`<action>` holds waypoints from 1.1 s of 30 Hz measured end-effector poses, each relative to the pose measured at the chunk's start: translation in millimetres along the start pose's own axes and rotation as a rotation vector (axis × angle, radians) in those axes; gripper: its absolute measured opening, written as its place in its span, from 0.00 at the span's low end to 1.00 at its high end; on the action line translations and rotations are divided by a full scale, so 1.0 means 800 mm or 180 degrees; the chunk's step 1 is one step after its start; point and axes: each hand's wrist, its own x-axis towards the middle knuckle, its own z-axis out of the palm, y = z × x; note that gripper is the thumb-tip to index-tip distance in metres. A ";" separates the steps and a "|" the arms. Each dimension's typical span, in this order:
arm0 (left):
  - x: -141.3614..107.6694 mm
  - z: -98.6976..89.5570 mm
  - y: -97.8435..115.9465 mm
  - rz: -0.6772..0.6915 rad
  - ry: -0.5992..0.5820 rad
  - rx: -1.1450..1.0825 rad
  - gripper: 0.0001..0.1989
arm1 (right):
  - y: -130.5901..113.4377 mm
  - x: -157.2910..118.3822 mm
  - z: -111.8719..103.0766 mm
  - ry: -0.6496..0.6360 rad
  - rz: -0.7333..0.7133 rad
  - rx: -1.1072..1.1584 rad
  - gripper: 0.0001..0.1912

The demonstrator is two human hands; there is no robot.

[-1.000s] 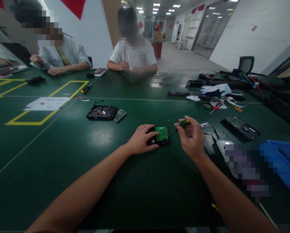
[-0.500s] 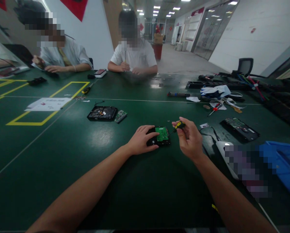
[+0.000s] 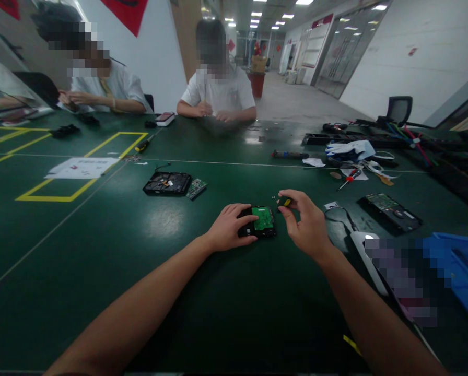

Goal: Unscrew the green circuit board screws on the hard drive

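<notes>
A hard drive (image 3: 264, 225) with a green circuit board facing up lies flat on the green table. My left hand (image 3: 231, 226) is closed over its left end, fingers along the far side and thumb at the near edge. Just right of the drive, my right hand (image 3: 305, 219) pinches the black-and-yellow handle of a screwdriver (image 3: 284, 201). Its shaft is hard to make out, so I cannot tell whether the tip touches the drive. Tiny specks, perhaps screws, lie beyond the drive's right end.
Left of centre lie an opened drive casing (image 3: 167, 183) and a loose circuit board (image 3: 197, 188). To the right are another hard drive (image 3: 390, 213), a blue tray (image 3: 463, 271) and a red-handled screwdriver (image 3: 349, 179). People (image 3: 218, 96) sit across the table.
The screwdriver's handle has tipped more upright and moved slightly left in my right hand. My left hand stays on the drive. The far-left person's hands have come together, raised.
</notes>
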 end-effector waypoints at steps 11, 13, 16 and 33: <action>-0.001 0.006 -0.003 0.0051 0.0060 0.0019 0.30 | -0.036 0.057 -0.006 -0.0968 0.0048 -0.0587 0.11; -0.002 0.006 -0.003 0.0046 0.0054 0.0037 0.30 | -0.038 0.067 -0.009 -0.1131 0.0022 -0.0694 0.10; -0.001 0.007 -0.002 0.0007 0.0025 0.0068 0.30 | -0.036 0.076 -0.019 -0.1320 0.0118 -0.0639 0.13; 0.011 0.005 -0.013 -0.0105 -0.0095 0.0053 0.31 | -0.023 0.086 -0.040 -0.1418 0.0245 -0.0548 0.16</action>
